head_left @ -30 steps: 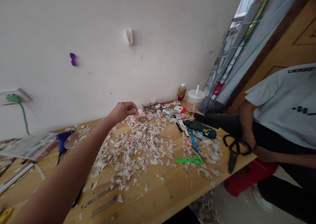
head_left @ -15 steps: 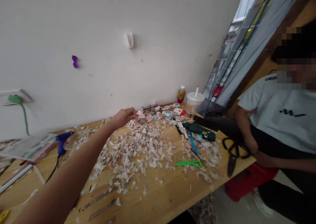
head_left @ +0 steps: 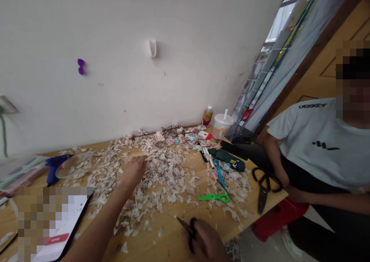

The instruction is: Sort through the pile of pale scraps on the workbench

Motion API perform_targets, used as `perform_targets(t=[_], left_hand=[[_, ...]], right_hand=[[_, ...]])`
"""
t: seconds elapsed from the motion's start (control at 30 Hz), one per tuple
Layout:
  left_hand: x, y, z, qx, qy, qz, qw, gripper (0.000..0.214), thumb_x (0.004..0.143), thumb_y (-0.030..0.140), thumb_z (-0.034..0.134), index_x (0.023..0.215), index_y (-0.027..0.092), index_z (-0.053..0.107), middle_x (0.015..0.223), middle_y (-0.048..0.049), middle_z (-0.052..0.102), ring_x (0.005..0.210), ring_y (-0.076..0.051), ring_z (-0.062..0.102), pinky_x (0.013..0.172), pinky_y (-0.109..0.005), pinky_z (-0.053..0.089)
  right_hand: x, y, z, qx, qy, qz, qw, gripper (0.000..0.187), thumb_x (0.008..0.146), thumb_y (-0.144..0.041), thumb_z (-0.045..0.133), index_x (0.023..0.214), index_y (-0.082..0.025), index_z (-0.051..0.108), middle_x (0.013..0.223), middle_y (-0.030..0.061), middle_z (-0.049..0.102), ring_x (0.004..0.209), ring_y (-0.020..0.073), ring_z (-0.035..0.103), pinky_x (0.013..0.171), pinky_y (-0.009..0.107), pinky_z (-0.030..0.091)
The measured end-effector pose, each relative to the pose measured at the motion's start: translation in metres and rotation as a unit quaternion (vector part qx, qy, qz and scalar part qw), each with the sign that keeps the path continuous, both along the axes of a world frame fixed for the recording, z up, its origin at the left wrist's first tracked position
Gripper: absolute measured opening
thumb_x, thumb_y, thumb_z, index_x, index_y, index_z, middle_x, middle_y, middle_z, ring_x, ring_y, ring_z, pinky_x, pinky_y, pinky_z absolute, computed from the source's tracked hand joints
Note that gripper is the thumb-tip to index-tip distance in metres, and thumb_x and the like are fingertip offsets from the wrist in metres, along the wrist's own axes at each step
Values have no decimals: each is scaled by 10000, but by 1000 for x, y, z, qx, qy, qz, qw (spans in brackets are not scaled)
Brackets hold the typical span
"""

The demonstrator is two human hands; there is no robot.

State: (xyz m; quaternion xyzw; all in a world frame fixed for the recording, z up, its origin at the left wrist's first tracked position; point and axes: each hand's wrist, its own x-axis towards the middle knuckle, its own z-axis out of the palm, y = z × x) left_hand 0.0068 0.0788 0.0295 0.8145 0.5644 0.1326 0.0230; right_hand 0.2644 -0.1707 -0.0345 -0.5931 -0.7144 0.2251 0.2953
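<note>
My left hand [head_left: 133, 172] rests low on a wide heap of pale paper scraps [head_left: 162, 173] spread over the wooden table [head_left: 162, 242]. Its fingers lie stretched toward the heap, and I see nothing in them. My right hand [head_left: 207, 245] comes in at the bottom edge, closed round the handles of a small pair of black scissors [head_left: 187, 228] whose blades point up and left over the table's front. Pink and blue bits and thin dark wires [head_left: 170, 131] lie by the wall beyond the heap.
Green scissors [head_left: 215, 197], blue scissors [head_left: 219, 172], a dark green tool [head_left: 228, 158], big black scissors [head_left: 262, 185], a bottle [head_left: 207, 116] and a lidded cup [head_left: 222, 125] lie right. A blue glue gun [head_left: 54, 165] and clear dish [head_left: 73, 165] lie left. A person in a grey T-shirt [head_left: 318, 150] sits at the right.
My left hand has drawn back from the pink bits by the wall to the near side of the scrap heap. My right hand with the black scissors has come into view.
</note>
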Motion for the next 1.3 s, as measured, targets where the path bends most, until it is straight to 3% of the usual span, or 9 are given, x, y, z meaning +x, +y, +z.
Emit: perform_targets(t=[0.1, 0.3, 0.5, 0.6, 0.7, 0.9, 1.17, 1.23, 1.3], left_hand=[[-1, -9, 2, -28, 23, -7, 999, 338, 951, 327, 423, 1149, 191, 660, 1098, -134, 673, 1071, -286, 580, 937, -403, 426], [23, -18, -5, 35, -13, -47, 998, 428, 969, 407, 390, 1336, 260, 554, 1156, -111, 616, 1084, -281, 526, 976, -407, 401], [61, 6, -11, -32, -66, -2, 997, 366, 889, 282, 523, 1240, 263, 626, 1114, -122, 646, 1109, -311, 541, 946, -439, 408], [66, 22, -7, -49, -111, -11, 992, 260, 857, 197, 518, 1037, 227, 703, 1010, -118, 689, 1052, -286, 597, 925, -408, 425], [59, 33, 3, -57, -189, -4, 980, 296, 862, 199, 483, 1082, 203, 681, 994, -112, 711, 1002, -268, 634, 900, -396, 449], [30, 29, 17, -96, -376, 6, 922, 358, 789, 378, 604, 1091, 190, 644, 913, -64, 738, 853, -224, 690, 799, -379, 547], [11, -10, 2, -156, -579, 74, 797, 558, 664, 526, 734, 1049, 150, 585, 765, -57, 731, 732, -221, 720, 638, -317, 570], [9, -15, 2, -142, -536, 90, 827, 508, 695, 527, 712, 1037, 166, 609, 733, -40, 722, 665, -213, 699, 549, -283, 520], [9, -15, 5, -93, -440, 82, 889, 413, 777, 519, 640, 1027, 190, 645, 795, -48, 734, 732, -223, 697, 611, -306, 521]], right_hand=[[-3, 26, -12, 65, 58, -84, 993, 306, 890, -185, 456, 1158, -199, 603, 1180, 119, 617, 1138, 231, 578, 982, 379, 495], [0, 31, -34, 96, 159, -158, 970, 313, 953, -261, 390, 1232, -198, 516, 1216, 122, 585, 1146, 227, 563, 977, 364, 479], [-1, 32, -50, 154, 141, -226, 951, 413, 964, -382, 417, 1331, -198, 380, 1232, 128, 510, 1180, 262, 479, 1018, 409, 407], [-4, 33, -54, 162, 79, -222, 958, 443, 955, -385, 447, 1350, -208, 353, 1269, 135, 494, 1190, 283, 468, 980, 411, 428], [-3, 33, -48, 169, 11, -188, 967, 435, 924, -347, 506, 1328, -226, 399, 1262, 126, 526, 1177, 303, 482, 970, 430, 423], [-5, 32, -24, 150, 24, -151, 977, 356, 905, -286, 524, 1252, -217, 482, 1181, 106, 585, 1119, 287, 519, 977, 443, 403], [-6, 33, -39, 167, 57, -173, 969, 345, 927, -336, 506, 1248, -213, 480, 1179, 113, 589, 1124, 283, 526, 973, 438, 413], [-3, 32, -37, 157, 41, -167, 972, 354, 919, -324, 523, 1255, -226, 473, 1174, 97, 592, 1109, 271, 537, 946, 411, 434], [-2, 32, -34, 140, 30, -170, 975, 363, 914, -323, 532, 1260, -230, 468, 1180, 97, 587, 1108, 271, 536, 933, 401, 442]])
